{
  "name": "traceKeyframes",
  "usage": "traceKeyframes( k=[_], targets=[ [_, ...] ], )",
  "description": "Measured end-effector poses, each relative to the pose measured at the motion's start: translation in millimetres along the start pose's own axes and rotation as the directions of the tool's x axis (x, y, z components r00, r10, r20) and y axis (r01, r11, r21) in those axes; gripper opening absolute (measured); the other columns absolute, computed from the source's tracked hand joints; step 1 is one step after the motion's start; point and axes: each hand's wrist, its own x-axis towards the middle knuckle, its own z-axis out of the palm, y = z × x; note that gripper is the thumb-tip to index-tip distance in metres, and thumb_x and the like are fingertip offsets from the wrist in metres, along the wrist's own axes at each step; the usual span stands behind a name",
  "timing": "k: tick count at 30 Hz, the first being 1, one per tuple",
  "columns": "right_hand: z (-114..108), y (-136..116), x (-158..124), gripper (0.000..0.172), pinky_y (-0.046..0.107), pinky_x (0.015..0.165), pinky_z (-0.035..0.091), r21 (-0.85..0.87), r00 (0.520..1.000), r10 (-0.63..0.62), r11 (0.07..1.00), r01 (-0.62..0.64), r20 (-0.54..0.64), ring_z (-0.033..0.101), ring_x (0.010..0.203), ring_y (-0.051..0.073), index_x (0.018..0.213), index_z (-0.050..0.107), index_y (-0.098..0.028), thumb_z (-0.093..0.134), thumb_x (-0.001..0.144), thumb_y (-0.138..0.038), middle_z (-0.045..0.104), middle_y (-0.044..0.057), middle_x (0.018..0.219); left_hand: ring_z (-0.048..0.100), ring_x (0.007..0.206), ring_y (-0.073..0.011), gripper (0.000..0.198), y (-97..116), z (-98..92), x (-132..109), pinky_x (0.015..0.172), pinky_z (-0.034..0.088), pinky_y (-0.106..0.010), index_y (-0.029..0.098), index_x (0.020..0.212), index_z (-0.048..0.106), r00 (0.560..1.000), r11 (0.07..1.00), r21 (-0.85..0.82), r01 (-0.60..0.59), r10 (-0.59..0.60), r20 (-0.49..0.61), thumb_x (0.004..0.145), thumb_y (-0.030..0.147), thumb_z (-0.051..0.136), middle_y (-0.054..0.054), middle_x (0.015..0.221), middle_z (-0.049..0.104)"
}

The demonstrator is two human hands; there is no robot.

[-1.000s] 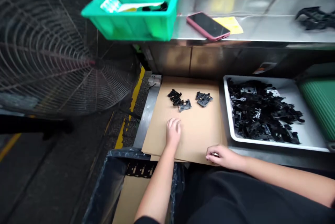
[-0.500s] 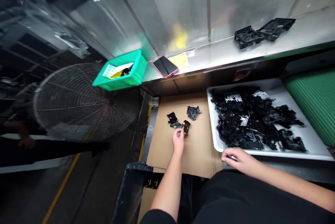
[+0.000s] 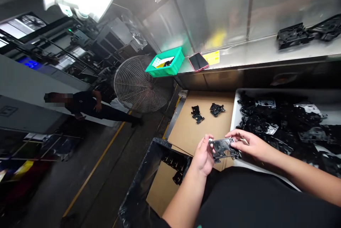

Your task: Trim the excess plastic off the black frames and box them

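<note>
A flat black part with cut-outs is held between my two hands above the front of the cardboard sheet. My left hand grips its left end, fingers closed on the edge. On its right end, my right hand pinches the part with thumb and fingers. Behind them, on the cardboard, lie a black part and another one to its right. A white tray at the right holds a heap of similar black parts.
On the metal shelf are a green bin, a phone, a yellow paper and black parts. A black-lined box stands front left, a fan behind it. A person is at far left.
My left hand has left the parts on the cardboard and come toward my body. Both hands now hold one black part. The view has swung left, showing more of the box and the person.
</note>
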Motion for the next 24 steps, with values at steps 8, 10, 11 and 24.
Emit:
traceKeyframes(
  k=[8, 10, 11, 24],
  targets=[
    [27, -50, -17, 0.062, 0.022, 0.046, 0.022, 0.3, 0.988, 0.075, 0.953, -0.032, -0.134, 0.028, 0.049, 0.007, 0.108, 0.058, -0.022, 0.081, 0.084, -0.074, 0.044, -0.011, 0.063, 0.067, 0.136, -0.0293, 0.088, 13, 47.3, -41, 0.118, 0.054, -0.045, 0.029, 0.157, 0.06, 0.936, 0.958, 0.019, -0.286, 0.275, 0.219, 0.079, 0.048, 0.098, -0.013, 0.157, 0.064],
    [30, -59, -21, 0.063, 0.022, 0.046, 0.023, 0.315, 0.988, 0.065, 0.949, -0.018, -0.141, 0.028, 0.048, 0.007, 0.105, 0.056, -0.023, 0.085, 0.08, -0.074, 0.047, -0.011, 0.062, 0.067, 0.139, -0.0279, 0.093, 10, 52.4, -41, 0.12, 0.053, -0.04, 0.038, 0.16, 0.057, 0.933, 0.957, 0.046, -0.287, 0.269, 0.241, 0.079, 0.045, 0.099, -0.01, 0.157, 0.065],
    [30, -63, -22, 0.063, 0.022, 0.047, 0.026, 0.311, 0.989, 0.052, 0.951, -0.006, -0.14, 0.031, 0.049, 0.007, 0.103, 0.056, -0.023, 0.087, 0.079, -0.072, 0.05, -0.01, 0.063, 0.066, 0.141, -0.028, 0.092, 9, 53.7, -41, 0.121, 0.053, -0.04, 0.041, 0.161, 0.055, 0.931, 0.956, 0.057, -0.289, 0.267, 0.247, 0.08, 0.047, 0.098, -0.009, 0.157, 0.066],
    [-17, -86, -38, 0.043, 0.029, 0.076, 0.052, 0.024, 0.971, -0.188, 0.981, 0.194, -0.146, 0.059, 0.084, 0.014, 0.128, 0.072, -0.021, 0.077, 0.099, -0.052, 0.068, 0.003, 0.11, 0.076, 0.106, -0.0348, 0.068, 16, 48.3, -48, 0.1, 0.063, -0.055, 0.027, 0.123, 0.078, 0.927, 0.975, 0.205, -0.088, 0.005, 0.375, 0.083, 0.081, 0.077, -0.015, 0.111, 0.079]
  ],
)
